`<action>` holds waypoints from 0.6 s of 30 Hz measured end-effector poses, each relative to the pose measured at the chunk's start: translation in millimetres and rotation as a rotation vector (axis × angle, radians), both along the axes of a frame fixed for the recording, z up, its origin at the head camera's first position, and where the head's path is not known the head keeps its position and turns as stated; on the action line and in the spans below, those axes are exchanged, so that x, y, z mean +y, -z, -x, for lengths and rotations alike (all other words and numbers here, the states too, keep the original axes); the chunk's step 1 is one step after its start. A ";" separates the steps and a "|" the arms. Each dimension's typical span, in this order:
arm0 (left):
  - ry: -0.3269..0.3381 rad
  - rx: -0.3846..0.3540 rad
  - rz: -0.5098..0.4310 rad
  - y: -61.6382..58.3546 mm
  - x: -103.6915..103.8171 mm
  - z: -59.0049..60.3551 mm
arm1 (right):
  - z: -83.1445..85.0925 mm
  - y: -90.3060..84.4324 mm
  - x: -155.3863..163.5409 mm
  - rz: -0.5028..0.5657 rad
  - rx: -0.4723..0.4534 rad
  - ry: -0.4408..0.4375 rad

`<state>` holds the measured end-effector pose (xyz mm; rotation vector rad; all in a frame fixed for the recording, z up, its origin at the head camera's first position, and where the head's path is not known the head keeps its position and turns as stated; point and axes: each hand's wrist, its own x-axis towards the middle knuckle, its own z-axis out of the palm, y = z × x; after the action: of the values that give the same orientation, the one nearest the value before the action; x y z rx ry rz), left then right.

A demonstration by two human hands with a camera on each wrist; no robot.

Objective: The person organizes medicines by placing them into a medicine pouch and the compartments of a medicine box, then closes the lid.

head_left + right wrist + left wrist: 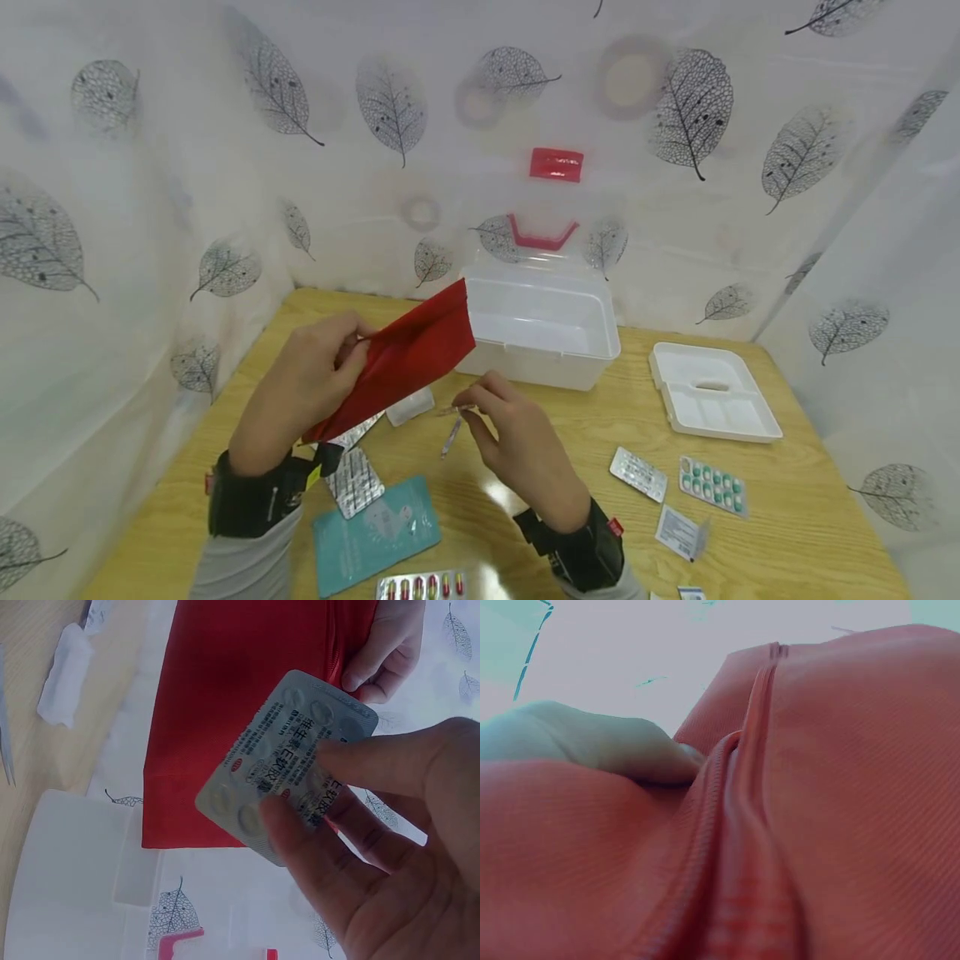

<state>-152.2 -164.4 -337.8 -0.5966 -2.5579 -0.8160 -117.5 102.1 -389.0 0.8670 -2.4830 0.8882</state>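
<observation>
Head view: on the light wooden table lie a teal flat packet, a silver blister sheet, a strip of red-and-yellow capsules, a green-pill blister and a white divided tray insert. The clear plastic storage box with a red handle stands open at the back, nothing visible inside. The left hand grips the red fabric zip pouch above the table, just left of the box.

Left wrist view: fingers curl into the pouch's opening beside its zip.

Right wrist view: the right hand pinches a silver foil blister pack with red print between thumb and fingers, just in front of the pouch.
</observation>
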 end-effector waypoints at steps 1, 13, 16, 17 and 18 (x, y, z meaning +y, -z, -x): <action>0.004 -0.001 0.003 -0.5 0.7 -0.6 | -0.1 -0.3 -0.3 0.005 0.003 -0.001; 0.012 -0.021 0.056 -4.5 12.5 -7.9 | 1.2 -8.6 -10.9 0.136 0.071 -0.078; 0.012 0.001 0.063 -4.3 14.2 -7.7 | 2.7 -9.5 -15.9 0.127 0.083 -0.078; 0.011 0.005 0.063 -4.0 14.6 -7.5 | 3.3 -9.0 -17.7 0.120 0.085 -0.078; 0.009 0.009 0.063 -3.9 14.7 -7.5 | 3.9 -8.5 -19.4 0.112 0.083 -0.076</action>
<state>-144.7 -149.7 -334.0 -0.6305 -2.5828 -0.7361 -121.4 82.7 -380.5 0.9457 -2.3193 0.9865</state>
